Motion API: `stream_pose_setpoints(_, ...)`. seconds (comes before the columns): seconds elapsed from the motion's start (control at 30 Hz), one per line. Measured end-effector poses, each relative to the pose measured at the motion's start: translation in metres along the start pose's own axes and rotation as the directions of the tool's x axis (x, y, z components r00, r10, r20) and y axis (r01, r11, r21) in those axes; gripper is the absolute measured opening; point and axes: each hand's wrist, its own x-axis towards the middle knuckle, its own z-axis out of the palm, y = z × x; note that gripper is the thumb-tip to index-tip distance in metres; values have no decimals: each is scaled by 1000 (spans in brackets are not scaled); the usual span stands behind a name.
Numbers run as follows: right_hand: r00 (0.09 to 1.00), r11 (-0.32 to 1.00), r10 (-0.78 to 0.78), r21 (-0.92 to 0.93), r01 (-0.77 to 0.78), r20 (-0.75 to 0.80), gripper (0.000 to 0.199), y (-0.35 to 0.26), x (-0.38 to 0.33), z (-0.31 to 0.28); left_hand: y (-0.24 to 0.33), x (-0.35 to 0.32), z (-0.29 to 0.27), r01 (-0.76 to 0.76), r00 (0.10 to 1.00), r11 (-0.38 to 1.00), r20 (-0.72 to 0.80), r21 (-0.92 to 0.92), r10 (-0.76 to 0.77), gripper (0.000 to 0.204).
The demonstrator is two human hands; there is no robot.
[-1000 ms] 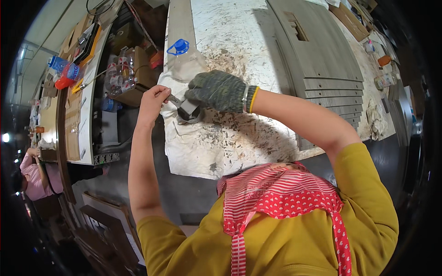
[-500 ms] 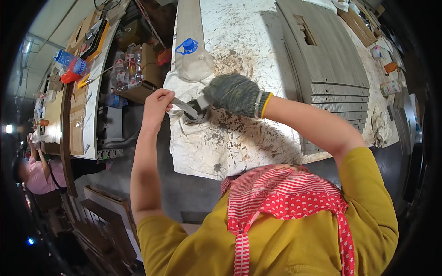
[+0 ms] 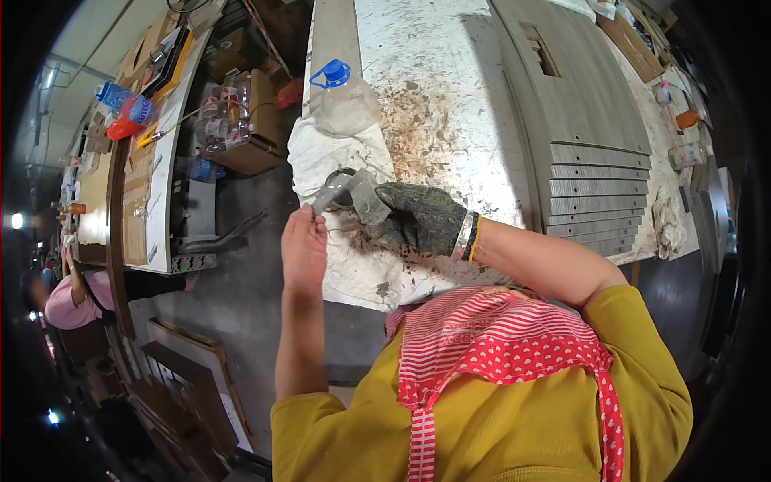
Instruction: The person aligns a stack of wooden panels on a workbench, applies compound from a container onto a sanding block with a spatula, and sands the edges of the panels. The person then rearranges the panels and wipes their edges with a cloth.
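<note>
Head view: still mid-work — left hand (image 3: 305, 239) pinched on one end of a flat grey strip (image 3: 328, 194), gloved right hand (image 3: 422, 215) clamped on a pale grey block (image 3: 369, 202). Both pieces close together at a dark round container (image 3: 340, 173), left side of the bench (image 3: 438, 48). Neither is put down; how much is left, can't tell. Versus half a second ago — both hands nearer the person, more of the container's far rim showing.
</note>
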Motion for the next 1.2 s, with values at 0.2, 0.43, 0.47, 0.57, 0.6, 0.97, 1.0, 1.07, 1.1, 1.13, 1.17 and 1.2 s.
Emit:
stream_pose_setpoints(0.2, 993, 986, -112, -125, 108, -30, 26, 7, 4, -3, -15, -7, 6, -103, 989, 994, -108, 28, 105, 8)
stream_pose_setpoints(0.43, 993, 996, -73, -65, 68, -87, 27, 7, 5, 2, -27, -10, 11, -128, 991, 991, -45, 22, 129, 10)
stream_pose_setpoints(0.47, 996, 994, -80, -77, 76, -50, 27, 7, 6, 0, -25, -11, 11, -128, 991, 991, -46, 25, 129, 10)
stream_pose_setpoints(0.57, 994, 993, -94, -72, 90, -54, 29, 8, 9, 0, -20, -10, 10, -159, 985, 987, -66, 1, 159, 9)
stream_pose_setpoints(0.6, 991, 994, -94, -57, 88, -97, 29, 9, 11, 1, -21, -12, 13, -155, 986, 988, -64, 5, 155, 9)
stream_pose_setpoints(0.97, 973, 989, -118, -114, 97, -196, 26, 14, 7, 12, -32, -5, 17, -352, 913, 903, -124, 245, 389, 9)
stream_pose_setpoints(1.0, 970, 967, -155, -231, 110, -188, 28, 10, 1, 19, -26, -6, 16, -356, 909, 902, -131, 246, 395, 9)
stream_pose_setpoints(1.07, 939, 779, -240, -625, 36, -245, 40, -3, -6, 23, -13, -11, 18, -456, 830, 681, -2, 573, 558, 8)
stream_pose_setpoints(1.1, 941, 780, -235, -625, 33, -244, 40, -8, -4, 26, -8, -16, 23, -455, 829, 681, -7, 575, 559, 8)
stream_pose_setpoints(1.13, 902, 530, -391, -846, 55, -186, 46, -14, 1, 31, -3, -17, 30, -495, 810, 634, 52, 594, 584, 7)
stream_pose_setpoints(1.17, 854, 221, -515, -974, 44, -78, 52, -19, 7, 34, -1, -18, 33, -535, 788, 585, 110, 609, 605, 6)
stream_pose_setpoints(1.2, 801, 16, -598, -998, 53, 33, 52, -21, 14, 34, -1, -17, 34, -537, 788, 585, 112, 608, 606, 6)
